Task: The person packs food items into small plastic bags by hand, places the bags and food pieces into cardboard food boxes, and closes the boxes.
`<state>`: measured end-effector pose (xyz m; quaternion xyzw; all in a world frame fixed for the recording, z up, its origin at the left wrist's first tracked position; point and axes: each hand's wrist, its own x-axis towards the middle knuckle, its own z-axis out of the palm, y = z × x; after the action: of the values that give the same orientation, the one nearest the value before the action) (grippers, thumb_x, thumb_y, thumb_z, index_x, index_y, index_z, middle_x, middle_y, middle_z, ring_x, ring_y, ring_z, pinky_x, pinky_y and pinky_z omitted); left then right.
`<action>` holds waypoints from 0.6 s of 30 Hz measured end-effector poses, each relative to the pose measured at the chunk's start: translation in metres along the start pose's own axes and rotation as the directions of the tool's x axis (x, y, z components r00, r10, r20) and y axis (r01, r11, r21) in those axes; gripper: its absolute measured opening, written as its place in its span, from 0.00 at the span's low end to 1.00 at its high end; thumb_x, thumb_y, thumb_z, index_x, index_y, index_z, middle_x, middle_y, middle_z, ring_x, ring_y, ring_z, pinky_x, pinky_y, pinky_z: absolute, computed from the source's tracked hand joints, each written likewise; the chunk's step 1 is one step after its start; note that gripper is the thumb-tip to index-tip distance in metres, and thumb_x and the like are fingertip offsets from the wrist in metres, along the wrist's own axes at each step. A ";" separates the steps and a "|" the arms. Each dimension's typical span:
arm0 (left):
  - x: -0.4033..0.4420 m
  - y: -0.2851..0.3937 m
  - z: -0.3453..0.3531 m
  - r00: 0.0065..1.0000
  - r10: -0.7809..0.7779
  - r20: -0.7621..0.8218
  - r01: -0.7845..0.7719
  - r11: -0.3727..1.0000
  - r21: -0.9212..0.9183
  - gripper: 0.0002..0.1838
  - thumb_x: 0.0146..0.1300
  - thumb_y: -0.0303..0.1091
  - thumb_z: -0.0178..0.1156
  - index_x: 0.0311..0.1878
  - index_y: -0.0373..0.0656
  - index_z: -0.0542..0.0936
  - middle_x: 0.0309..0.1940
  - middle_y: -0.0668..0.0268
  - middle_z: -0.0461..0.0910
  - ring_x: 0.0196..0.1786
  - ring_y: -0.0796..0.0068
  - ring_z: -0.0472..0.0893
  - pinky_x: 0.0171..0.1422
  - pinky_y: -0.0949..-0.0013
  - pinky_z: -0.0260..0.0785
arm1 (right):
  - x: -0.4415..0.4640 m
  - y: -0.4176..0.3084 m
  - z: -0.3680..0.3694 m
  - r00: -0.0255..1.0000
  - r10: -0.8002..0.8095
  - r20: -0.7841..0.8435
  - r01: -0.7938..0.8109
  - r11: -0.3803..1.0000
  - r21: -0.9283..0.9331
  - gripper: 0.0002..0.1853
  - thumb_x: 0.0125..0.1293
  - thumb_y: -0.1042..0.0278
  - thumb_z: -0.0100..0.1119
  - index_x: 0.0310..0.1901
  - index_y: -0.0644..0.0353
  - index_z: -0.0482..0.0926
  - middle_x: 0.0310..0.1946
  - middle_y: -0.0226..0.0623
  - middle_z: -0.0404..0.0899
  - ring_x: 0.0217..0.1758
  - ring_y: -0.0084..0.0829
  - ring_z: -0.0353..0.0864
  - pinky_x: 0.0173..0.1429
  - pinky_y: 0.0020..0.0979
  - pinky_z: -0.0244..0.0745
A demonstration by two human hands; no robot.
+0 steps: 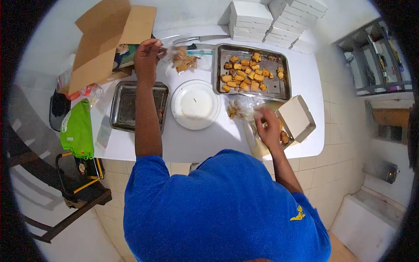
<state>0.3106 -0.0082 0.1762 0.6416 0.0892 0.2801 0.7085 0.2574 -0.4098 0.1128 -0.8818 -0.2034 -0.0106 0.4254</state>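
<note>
My left hand (pixel 148 54) is raised over the far left of the table with its fingers pinched together. They seem to grip the edge of a clear plastic bag (pixel 185 64) holding golden-brown baked pieces, partly blurred. My right hand (pixel 269 127) hovers over an open white cardboard box (pixel 297 118), its fingertips smeared by motion. Browned pieces (pixel 284 137) show inside the box beside that hand. Just left of it lies another clear bag (pixel 238 109) with small pieces in it. A metal baking tray (pixel 279 92) behind my right hand carries many golden baked pieces (pixel 244 74).
Between my hands sits a stack of white plates (pixel 196 105). A dark empty-looking baking pan (pixel 126 126) lies under my left forearm. White boxes (pixel 251 19) are stacked at the back; a large open carton (pixel 98 52) and a green bag (pixel 77 129) stand left.
</note>
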 end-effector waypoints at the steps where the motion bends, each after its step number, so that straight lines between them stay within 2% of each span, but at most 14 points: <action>1: -0.010 0.008 0.004 0.998 -0.043 0.043 0.046 0.997 -0.063 0.10 0.60 0.33 0.62 0.42 0.41 0.76 0.35 0.68 0.78 0.38 0.76 0.79 0.45 0.69 0.74 | 0.016 -0.017 0.000 1.000 -0.012 0.005 0.012 0.998 0.064 0.13 0.57 0.71 0.62 0.45 0.60 0.77 0.43 0.44 0.76 0.41 0.38 0.78 0.41 0.29 0.77; 3: -0.033 0.026 0.015 0.984 -0.145 0.099 0.158 0.979 -0.133 0.11 0.61 0.33 0.62 0.44 0.42 0.75 0.33 0.69 0.77 0.35 0.79 0.77 0.42 0.72 0.73 | 0.045 -0.041 0.001 0.997 -0.069 0.018 0.063 0.974 0.217 0.19 0.57 0.68 0.64 0.51 0.58 0.75 0.48 0.44 0.75 0.45 0.36 0.77 0.48 0.30 0.75; 5: -0.056 0.034 0.026 0.964 -0.197 0.178 0.229 0.957 -0.179 0.13 0.61 0.34 0.62 0.46 0.42 0.73 0.32 0.69 0.76 0.34 0.80 0.76 0.40 0.73 0.73 | 0.067 -0.064 0.009 0.980 -0.189 -0.061 0.197 0.889 0.414 0.27 0.55 0.65 0.67 0.57 0.54 0.71 0.54 0.41 0.72 0.52 0.33 0.75 0.52 0.31 0.74; 7: -0.081 0.042 0.040 0.929 -0.251 0.272 0.302 0.939 -0.167 0.15 0.61 0.35 0.61 0.48 0.43 0.70 0.31 0.71 0.74 0.32 0.82 0.74 0.38 0.76 0.70 | 0.080 -0.067 0.025 0.986 -0.122 0.116 0.046 0.858 0.512 0.34 0.53 0.62 0.69 0.62 0.54 0.67 0.59 0.40 0.68 0.57 0.31 0.71 0.55 0.31 0.73; 9: -0.103 0.035 0.042 0.899 -0.345 0.270 0.368 0.929 -0.037 0.15 0.61 0.35 0.61 0.48 0.43 0.71 0.33 0.72 0.73 0.33 0.82 0.73 0.39 0.76 0.70 | 0.081 -0.061 0.048 0.966 -0.161 0.204 -0.009 0.763 0.646 0.32 0.54 0.63 0.68 0.61 0.58 0.67 0.53 0.37 0.75 0.52 0.26 0.74 0.54 0.30 0.71; 10: -0.113 0.026 0.047 0.876 -0.391 0.282 0.402 0.915 0.022 0.15 0.61 0.35 0.60 0.48 0.43 0.71 0.34 0.72 0.73 0.34 0.82 0.73 0.40 0.76 0.70 | 0.073 -0.066 0.046 0.930 -0.199 0.310 -0.075 0.722 0.688 0.29 0.56 0.64 0.66 0.59 0.59 0.69 0.50 0.36 0.77 0.51 0.25 0.75 0.53 0.29 0.72; 11: -0.132 0.014 0.049 0.875 -0.405 0.266 0.424 0.905 -0.017 0.15 0.62 0.35 0.59 0.49 0.43 0.70 0.36 0.72 0.72 0.36 0.81 0.73 0.41 0.75 0.69 | 0.064 -0.069 0.044 0.888 -0.227 0.401 -0.151 0.679 0.719 0.27 0.57 0.64 0.65 0.58 0.60 0.70 0.48 0.36 0.78 0.50 0.24 0.76 0.52 0.28 0.72; 12: -0.153 0.013 0.055 0.868 -0.440 0.228 0.429 0.898 0.101 0.15 0.62 0.36 0.59 0.50 0.43 0.71 0.37 0.71 0.72 0.38 0.80 0.72 0.42 0.73 0.69 | 0.054 -0.046 0.072 0.872 -0.292 0.393 -0.163 0.583 0.796 0.19 0.62 0.65 0.60 0.53 0.62 0.74 0.42 0.34 0.81 0.46 0.23 0.78 0.51 0.27 0.73; 13: -0.175 0.005 0.055 0.895 -0.368 0.251 0.330 0.926 0.182 0.15 0.62 0.36 0.59 0.50 0.44 0.71 0.37 0.71 0.72 0.38 0.80 0.72 0.43 0.72 0.69 | 0.037 -0.037 0.076 0.838 -0.351 0.417 -0.155 0.581 0.799 0.14 0.64 0.64 0.58 0.48 0.62 0.78 0.39 0.34 0.82 0.43 0.23 0.79 0.50 0.26 0.73; 14: -0.196 -0.004 0.058 0.867 -0.446 0.224 0.409 0.892 0.191 0.15 0.62 0.36 0.59 0.50 0.45 0.71 0.37 0.71 0.72 0.38 0.80 0.72 0.43 0.72 0.69 | 0.013 -0.037 0.068 0.853 -0.293 0.432 -0.155 0.649 0.745 0.13 0.65 0.62 0.57 0.45 0.63 0.79 0.38 0.33 0.82 0.41 0.22 0.79 0.50 0.27 0.73; 16: -0.235 -0.024 0.053 0.805 -0.561 0.192 0.517 0.823 0.237 0.14 0.62 0.35 0.58 0.50 0.45 0.72 0.36 0.71 0.72 0.38 0.80 0.72 0.43 0.72 0.69 | -0.028 -0.004 0.085 0.870 -0.215 0.444 -0.195 0.678 0.709 0.14 0.66 0.59 0.56 0.43 0.62 0.80 0.33 0.30 0.81 0.39 0.19 0.77 0.50 0.25 0.72; 17: -0.256 -0.049 0.048 0.789 -0.587 0.181 0.578 0.809 0.107 0.13 0.63 0.33 0.58 0.50 0.45 0.72 0.34 0.71 0.72 0.38 0.80 0.73 0.43 0.73 0.70 | -0.045 0.011 0.087 0.863 -0.228 0.451 -0.149 0.738 0.658 0.15 0.66 0.57 0.56 0.42 0.61 0.80 0.32 0.28 0.81 0.38 0.19 0.77 0.48 0.25 0.72; 18: -0.275 -0.049 0.053 0.759 -0.623 0.192 0.608 0.782 0.133 0.13 0.63 0.32 0.58 0.50 0.44 0.72 0.34 0.71 0.72 0.38 0.80 0.73 0.42 0.74 0.71 | -0.065 0.017 0.087 0.878 -0.182 0.443 -0.206 0.691 0.693 0.14 0.66 0.58 0.56 0.42 0.62 0.80 0.32 0.29 0.81 0.37 0.19 0.77 0.45 0.25 0.73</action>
<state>0.1227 -0.1951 0.0741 0.6258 0.2229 -0.0455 0.7460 0.1907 -0.3767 0.0322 -0.6179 -0.2835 0.2914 0.6730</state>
